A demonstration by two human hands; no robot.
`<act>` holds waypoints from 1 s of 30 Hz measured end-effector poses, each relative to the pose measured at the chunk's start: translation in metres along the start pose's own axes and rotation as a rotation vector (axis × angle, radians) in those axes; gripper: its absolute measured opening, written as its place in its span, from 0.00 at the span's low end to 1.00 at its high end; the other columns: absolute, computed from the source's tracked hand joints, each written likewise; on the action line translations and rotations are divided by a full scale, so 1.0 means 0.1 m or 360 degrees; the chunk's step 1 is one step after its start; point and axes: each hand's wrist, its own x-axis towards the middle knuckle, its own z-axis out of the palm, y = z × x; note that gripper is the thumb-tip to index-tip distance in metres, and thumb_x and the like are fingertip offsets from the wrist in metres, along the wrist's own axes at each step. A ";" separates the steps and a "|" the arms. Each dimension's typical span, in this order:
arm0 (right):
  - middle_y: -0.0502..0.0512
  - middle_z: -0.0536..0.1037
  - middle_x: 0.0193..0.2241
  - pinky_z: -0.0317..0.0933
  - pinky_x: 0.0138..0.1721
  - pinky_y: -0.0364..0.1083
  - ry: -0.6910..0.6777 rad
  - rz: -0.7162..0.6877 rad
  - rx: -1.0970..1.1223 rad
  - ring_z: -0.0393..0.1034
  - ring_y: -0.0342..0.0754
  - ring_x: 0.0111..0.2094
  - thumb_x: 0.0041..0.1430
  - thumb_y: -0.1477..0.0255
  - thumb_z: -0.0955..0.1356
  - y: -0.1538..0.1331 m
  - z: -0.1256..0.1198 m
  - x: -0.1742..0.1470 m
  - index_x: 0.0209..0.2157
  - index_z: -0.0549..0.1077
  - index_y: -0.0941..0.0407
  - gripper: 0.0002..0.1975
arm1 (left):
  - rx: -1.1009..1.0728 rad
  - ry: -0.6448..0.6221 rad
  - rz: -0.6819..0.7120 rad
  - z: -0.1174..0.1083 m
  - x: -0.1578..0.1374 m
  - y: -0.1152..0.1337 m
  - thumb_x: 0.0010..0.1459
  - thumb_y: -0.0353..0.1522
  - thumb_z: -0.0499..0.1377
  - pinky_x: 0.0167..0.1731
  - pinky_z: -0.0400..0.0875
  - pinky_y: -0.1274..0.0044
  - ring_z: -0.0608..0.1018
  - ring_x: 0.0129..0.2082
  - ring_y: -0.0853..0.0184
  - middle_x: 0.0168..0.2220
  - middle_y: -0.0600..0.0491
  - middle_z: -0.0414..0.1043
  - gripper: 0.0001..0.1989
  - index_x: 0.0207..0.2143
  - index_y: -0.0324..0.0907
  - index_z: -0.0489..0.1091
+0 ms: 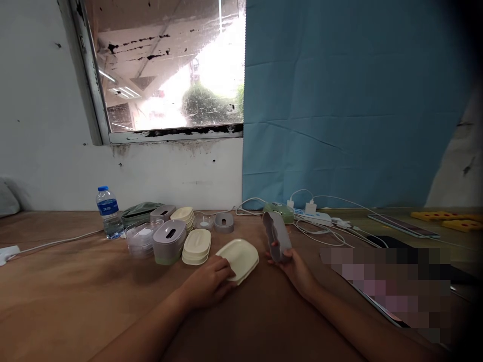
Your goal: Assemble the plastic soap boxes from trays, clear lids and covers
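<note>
My left hand (pixel 211 280) grips the near left edge of a cream oval plastic lid (pixel 240 256), tilted just above or resting on the brown tabletop; I cannot tell which. Its fingertips are partly hidden by the lid. To the right, my right hand (pixel 293 266) holds a grey-mauve plastic box shell (pixel 281 234) on its side, thumb on the near end and fingers behind and inside it. Left of the lid stand a stack of cream lids (pixel 196 246) and a grey-mauve box (pixel 170 242) with a slot in its top.
Clear plastic containers (pixel 140 240), a water bottle (pixel 108 213) and a small grey shell (pixel 224 222) stand at the back left. A power strip (pixel 313 216) with white cables lies at the back right. A blurred-out flat device (pixel 381 286) is at the right.
</note>
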 end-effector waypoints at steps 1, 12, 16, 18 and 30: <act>0.54 0.69 0.40 0.65 0.41 0.55 -0.0014 -0.0013 0.0006 0.69 0.56 0.39 0.48 0.63 0.57 -0.01 0.00 0.00 0.33 0.66 0.54 0.14 | 0.0034 0.0084 -0.0036 0.00 0.01 -0.02 0.58 0.36 0.46 0.42 0.62 0.72 0.67 0.40 0.63 0.37 0.47 0.66 0.13 0.39 0.41 0.67; 0.56 0.70 0.39 0.67 0.38 0.53 -0.0082 0.0032 -0.0079 0.70 0.52 0.37 0.45 0.70 0.62 0.00 0.09 -0.01 0.45 0.64 0.54 0.22 | 0.0586 0.0420 -0.0562 -0.05 -0.05 -0.60 0.59 0.33 0.44 0.40 0.58 0.70 0.67 0.37 0.63 0.34 0.48 0.65 0.13 0.35 0.40 0.66; 0.56 0.70 0.38 0.68 0.36 0.51 -0.0089 0.0052 -0.0135 0.71 0.51 0.35 0.44 0.69 0.64 -0.07 0.12 -0.05 0.48 0.63 0.54 0.25 | 0.0664 0.0352 -0.0594 -0.03 -0.05 -0.64 0.59 0.33 0.44 0.39 0.57 0.70 0.67 0.37 0.64 0.35 0.49 0.65 0.13 0.35 0.40 0.67; 0.56 0.71 0.37 0.67 0.36 0.50 -0.0107 0.0073 -0.0157 0.71 0.51 0.34 0.44 0.69 0.64 -0.09 0.12 -0.06 0.48 0.64 0.56 0.25 | 0.0670 0.0340 -0.0613 -0.01 -0.05 -0.65 0.59 0.33 0.44 0.39 0.57 0.70 0.67 0.38 0.64 0.35 0.48 0.65 0.13 0.34 0.40 0.67; 0.58 0.67 0.44 0.57 0.48 0.51 -0.0125 -0.0418 -0.0935 0.61 0.53 0.47 0.43 0.64 0.65 0.07 0.07 0.03 0.44 0.66 0.57 0.24 | 0.0672 0.0344 -0.0706 0.00 -0.06 -0.63 0.56 0.38 0.49 0.39 0.55 0.69 0.67 0.39 0.60 0.36 0.48 0.66 0.13 0.37 0.41 0.68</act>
